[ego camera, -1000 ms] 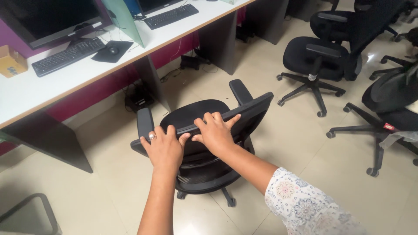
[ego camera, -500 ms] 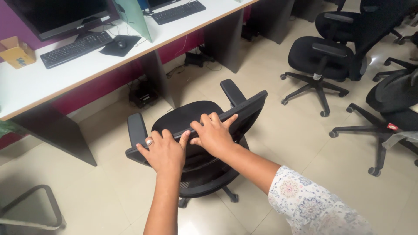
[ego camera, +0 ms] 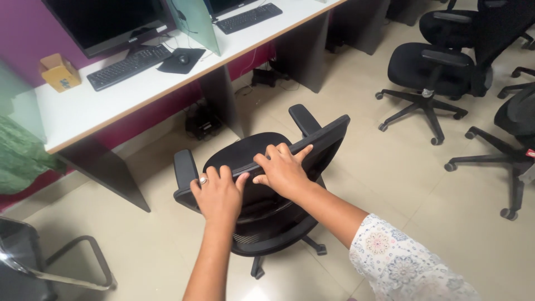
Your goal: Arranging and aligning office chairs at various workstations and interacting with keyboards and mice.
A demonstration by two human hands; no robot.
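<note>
A black office chair (ego camera: 262,167) stands on the tiled floor (ego camera: 390,184) just in front of the white counter (ego camera: 111,106), its seat turned toward the gap under the counter and its backrest toward the person. Both hands rest on the backrest's top edge, which runs as a long bar from lower left to upper right across the view. The left hand (ego camera: 219,192) sits on the lower-left part of that edge, fingers curled over it, a ring on one finger; it grips the bar. The right hand (ego camera: 281,167) lies just beside it toward the upper right, fingers spread and draped over the same edge, more pressed flat than clenched, thumb nearly touching the left hand's fingers. The two hands are close together near the middle of the bar, neither clearly nearer the chair than the other.

From the chair, the two armrests (ego camera: 304,119) point away toward the counter, one on each side of the seat. The counter's dark support panel (ego camera: 220,95) stands just beyond the seat, slightly left of the chair's line. On the counter above the chair sit a black keyboard (ego camera: 128,67), a mouse on a dark pad (ego camera: 182,59) and a monitor (ego camera: 108,22); a small cardboard box (ego camera: 58,72) lies further left. Other black swivel chairs (ego camera: 440,72) stand well apart to the chair's right.
</note>
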